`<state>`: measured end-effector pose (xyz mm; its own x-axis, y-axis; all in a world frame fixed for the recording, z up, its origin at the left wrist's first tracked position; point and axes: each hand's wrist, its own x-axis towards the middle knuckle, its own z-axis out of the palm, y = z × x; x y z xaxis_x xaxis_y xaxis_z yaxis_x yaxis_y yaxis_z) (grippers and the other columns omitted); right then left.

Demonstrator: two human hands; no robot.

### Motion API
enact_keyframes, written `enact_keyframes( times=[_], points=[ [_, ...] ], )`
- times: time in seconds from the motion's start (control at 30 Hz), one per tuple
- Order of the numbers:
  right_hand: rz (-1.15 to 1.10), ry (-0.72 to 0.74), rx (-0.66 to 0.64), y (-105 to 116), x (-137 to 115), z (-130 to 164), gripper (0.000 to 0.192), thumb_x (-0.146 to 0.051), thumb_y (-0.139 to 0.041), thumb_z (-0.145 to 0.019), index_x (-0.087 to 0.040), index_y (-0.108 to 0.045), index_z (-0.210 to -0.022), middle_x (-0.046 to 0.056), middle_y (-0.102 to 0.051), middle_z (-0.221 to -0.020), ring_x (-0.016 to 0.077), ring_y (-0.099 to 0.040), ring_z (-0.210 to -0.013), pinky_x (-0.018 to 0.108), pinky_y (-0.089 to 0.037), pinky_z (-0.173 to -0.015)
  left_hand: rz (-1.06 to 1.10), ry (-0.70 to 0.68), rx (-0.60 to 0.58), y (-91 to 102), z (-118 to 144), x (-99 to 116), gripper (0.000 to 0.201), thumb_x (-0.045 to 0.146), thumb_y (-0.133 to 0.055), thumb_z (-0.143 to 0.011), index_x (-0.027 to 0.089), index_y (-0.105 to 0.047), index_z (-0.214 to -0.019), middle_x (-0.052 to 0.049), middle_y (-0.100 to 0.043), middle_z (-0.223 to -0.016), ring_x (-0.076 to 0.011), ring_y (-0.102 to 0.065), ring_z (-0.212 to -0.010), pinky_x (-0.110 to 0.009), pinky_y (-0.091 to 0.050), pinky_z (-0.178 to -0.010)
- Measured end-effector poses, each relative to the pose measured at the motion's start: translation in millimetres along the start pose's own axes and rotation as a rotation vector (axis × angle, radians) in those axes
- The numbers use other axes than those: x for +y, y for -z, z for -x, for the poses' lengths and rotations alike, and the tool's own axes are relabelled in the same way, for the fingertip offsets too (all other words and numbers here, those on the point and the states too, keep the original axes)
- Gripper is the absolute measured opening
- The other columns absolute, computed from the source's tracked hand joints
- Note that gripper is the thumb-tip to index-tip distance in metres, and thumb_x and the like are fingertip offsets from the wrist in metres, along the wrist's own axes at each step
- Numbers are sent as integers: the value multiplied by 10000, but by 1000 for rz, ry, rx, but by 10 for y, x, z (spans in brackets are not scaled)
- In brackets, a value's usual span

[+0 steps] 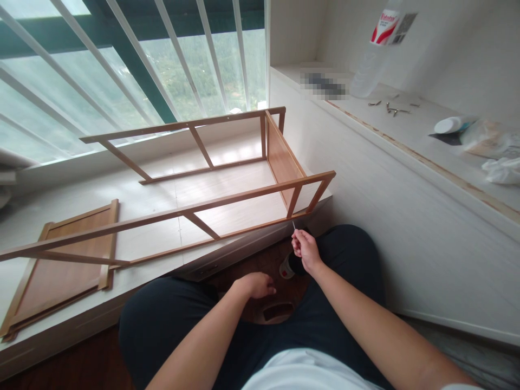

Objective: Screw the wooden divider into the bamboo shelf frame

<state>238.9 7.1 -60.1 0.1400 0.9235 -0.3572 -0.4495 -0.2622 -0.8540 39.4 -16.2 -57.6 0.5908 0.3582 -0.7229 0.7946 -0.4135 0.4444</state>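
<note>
A wooden shelf frame (239,199) lies on its side on the white window seat, its two ladder-like sides joined by a wooden panel (280,154) at the right end. My right hand (305,250) is closed around a thin metal tool that looks like a hex key (294,225). The tool's tip meets the frame's near lower rail, close to the panel end. My left hand (257,285) hangs above my lap with loosely bent fingers, nothing visible in it, apart from the frame. A loose wooden panel (67,265) lies flat at the left, partly behind the near side rail.
On the white ledge at right stand a clear bottle (371,59), several small screws (393,110), a white capped container (450,124) and plastic bags (504,162). A barred window (182,65) is behind the seat. My knees are close to the seat's front edge.
</note>
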Motion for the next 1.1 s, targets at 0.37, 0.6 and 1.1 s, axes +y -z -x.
enact_keyframes(
  times=[0.37,0.6,1.1],
  points=[
    [112,67,79,19,55,-37,317,-490,-693,-770,-207,-555,-729,-67,-466,-483,55,-307,-379,166,-174,-333,5,-3,6,-28,-32,-37,432,503,-472,-860,246,-690,-1130,-97,-710,-1128,-277,-663,-1012,-354,-498,-824],
    [464,328,191,81,52,-42,322,-503,-632,-829,-216,-570,-696,-42,-493,-512,119,-431,-473,237,-347,-466,8,2,10,-37,-33,-39,445,510,-469,-854,239,-690,-1128,-105,-710,-1127,-285,-663,-1010,-362,-501,-817],
    [720,474,250,90,2,-33,319,-488,-578,-862,-217,-583,-694,-17,-530,-584,153,-455,-557,263,-350,-572,13,-2,15,-16,-5,-9,426,489,-471,-860,232,-696,-1116,-102,-715,-1115,-280,-665,-1002,-354,-500,-815]
  ],
)
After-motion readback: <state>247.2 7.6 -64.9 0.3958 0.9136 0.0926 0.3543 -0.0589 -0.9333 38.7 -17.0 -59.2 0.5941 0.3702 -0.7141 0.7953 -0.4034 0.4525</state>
